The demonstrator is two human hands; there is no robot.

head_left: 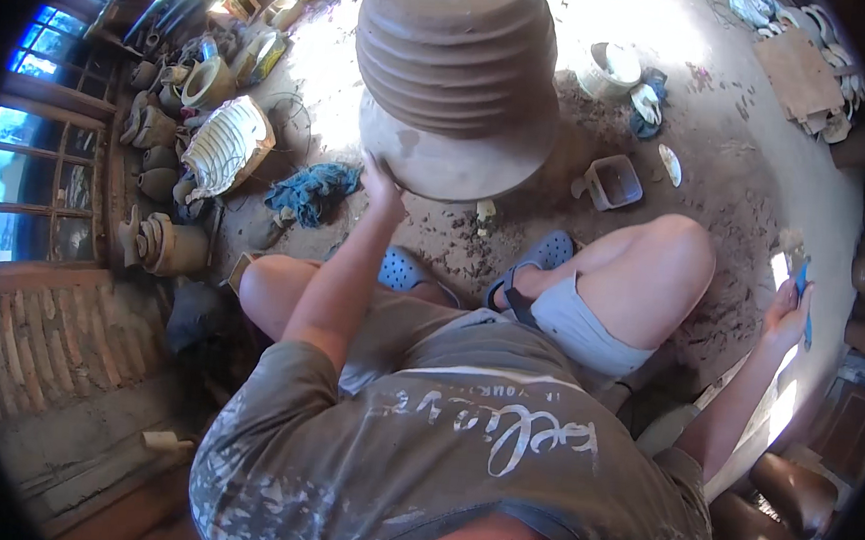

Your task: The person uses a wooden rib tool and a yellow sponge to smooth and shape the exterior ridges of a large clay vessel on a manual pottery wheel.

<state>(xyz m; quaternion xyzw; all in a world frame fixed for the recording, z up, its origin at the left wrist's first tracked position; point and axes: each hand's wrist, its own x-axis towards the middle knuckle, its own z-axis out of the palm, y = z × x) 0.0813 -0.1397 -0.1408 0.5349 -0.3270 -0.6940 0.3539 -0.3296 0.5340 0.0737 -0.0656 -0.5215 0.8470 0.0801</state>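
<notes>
A big ridged brown clay pot stands on a round turntable in front of my knees. My left hand rests against the turntable's near left rim with its fingers stretched out along the edge. Out to the far right, well away from the pot, my right hand is closed round a blue-handled brush. The brush's pale head points away from me, and its details are blurred.
Beyond my right knee are a clear plastic tub and a white bucket. A teal cloth lies left of the turntable, near a ribbed white mould. Several clay pots line the left wall. Brown vessels stand behind my right arm.
</notes>
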